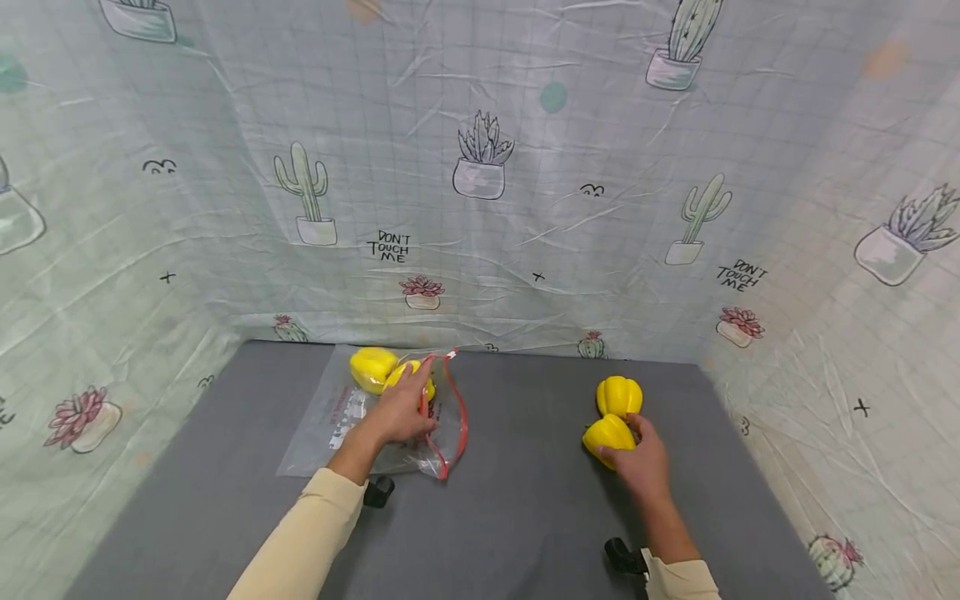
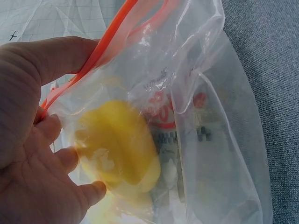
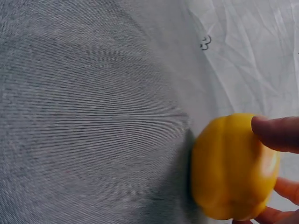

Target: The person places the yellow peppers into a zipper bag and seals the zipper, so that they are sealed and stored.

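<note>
From the head view, the left hand [image 1: 401, 412] is reaching into a clear bag [image 1: 352, 417] that is lying on the grey counter [image 1: 517, 508] at the left. Its fingers are curling round a yellow pepper [image 1: 411, 372] just inside the bag's red-edged mouth [image 1: 453, 417]. A second pepper [image 1: 371, 367] is lying in the bag just behind, touching the first. Well apart on the right, the right hand [image 1: 641, 462] is resting on a near pepper [image 1: 607, 435], its fingers closing over the top. A far pepper [image 1: 619, 395] is sitting just behind that one, touching it. A cactus-print sheet [image 1: 480, 208] is hanging behind and to both sides of the counter.

In the left wrist view, the left hand [image 2: 32, 140] is gripping the pepper [image 2: 119, 147] inside the bag [image 2: 219, 154], with the fingers [image 2: 91, 192] curled under it and the thumb lying along the orange-red zip strip [image 2: 100, 53]. Printed lettering is showing on the plastic beside the pepper. The counter [image 2: 275, 60] is showing at the right.

In the right wrist view, the near pepper [image 3: 231, 168] is sitting on the counter [image 3: 84, 116], close to the sheet [image 3: 247, 51]. One fingertip [image 3: 275, 133] is pressing on its upper right side, and other fingers are showing beneath it at the lower right, so the hand is clamping the pepper between them.
</note>
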Motion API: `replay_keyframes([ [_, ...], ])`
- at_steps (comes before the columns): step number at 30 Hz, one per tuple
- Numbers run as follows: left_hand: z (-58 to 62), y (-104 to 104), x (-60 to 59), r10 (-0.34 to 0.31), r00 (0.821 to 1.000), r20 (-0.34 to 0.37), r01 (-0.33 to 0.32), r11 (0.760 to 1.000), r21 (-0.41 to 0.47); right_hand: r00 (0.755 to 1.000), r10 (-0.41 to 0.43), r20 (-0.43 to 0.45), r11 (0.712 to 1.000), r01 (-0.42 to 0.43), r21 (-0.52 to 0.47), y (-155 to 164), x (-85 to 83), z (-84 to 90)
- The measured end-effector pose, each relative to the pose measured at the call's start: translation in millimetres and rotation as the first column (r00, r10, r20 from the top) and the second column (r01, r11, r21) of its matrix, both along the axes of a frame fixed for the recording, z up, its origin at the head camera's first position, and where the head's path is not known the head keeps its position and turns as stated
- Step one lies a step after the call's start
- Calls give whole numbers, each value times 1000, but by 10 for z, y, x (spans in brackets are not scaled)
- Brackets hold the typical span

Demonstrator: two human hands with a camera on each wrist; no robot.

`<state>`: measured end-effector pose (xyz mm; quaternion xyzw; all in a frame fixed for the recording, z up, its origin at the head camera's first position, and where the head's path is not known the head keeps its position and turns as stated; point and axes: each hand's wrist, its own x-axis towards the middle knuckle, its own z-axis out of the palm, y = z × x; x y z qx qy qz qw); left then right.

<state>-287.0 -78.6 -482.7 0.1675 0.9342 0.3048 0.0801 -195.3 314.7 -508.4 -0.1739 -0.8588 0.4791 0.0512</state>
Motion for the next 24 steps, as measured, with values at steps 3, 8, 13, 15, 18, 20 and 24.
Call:
replay_keyframes([
  [3, -5, -4, 20, 8, 1000, 6, -8, 1000, -6, 1000, 8, 8, 1000, -8, -18, -12, 2, -76],
  [8, -17, -6, 40, 11, 1000, 10, -10, 1000, -2, 1000, -21, 5, 999, 22, -38, -22, -13, -131],
  [13, -12, -9, 26, 11, 1000, 11, -11, 1000, -1, 999, -39, -6, 999, 39, -4, -6, -48, -103],
  [15, -7, -13, 15, 13, 1000, 11, -13, 1000, -4, 999, -40, -10, 999, 40, -1, -3, -61, -83],
  [18, 1, -16, 1, 10, 1000, 7, -10, 1000, -7, 999, -43, -7, 999, 43, -2, -1, -80, -67],
  [20, 6, -14, -6, 8, 1000, 4, -8, 1000, -4, 999, -45, -9, 999, 45, 7, -8, -88, -55],
  [24, 16, -5, -2, 0, 1000, -3, 0, 1000, -2, 999, -40, -16, 999, 40, 24, -28, -98, -36],
])
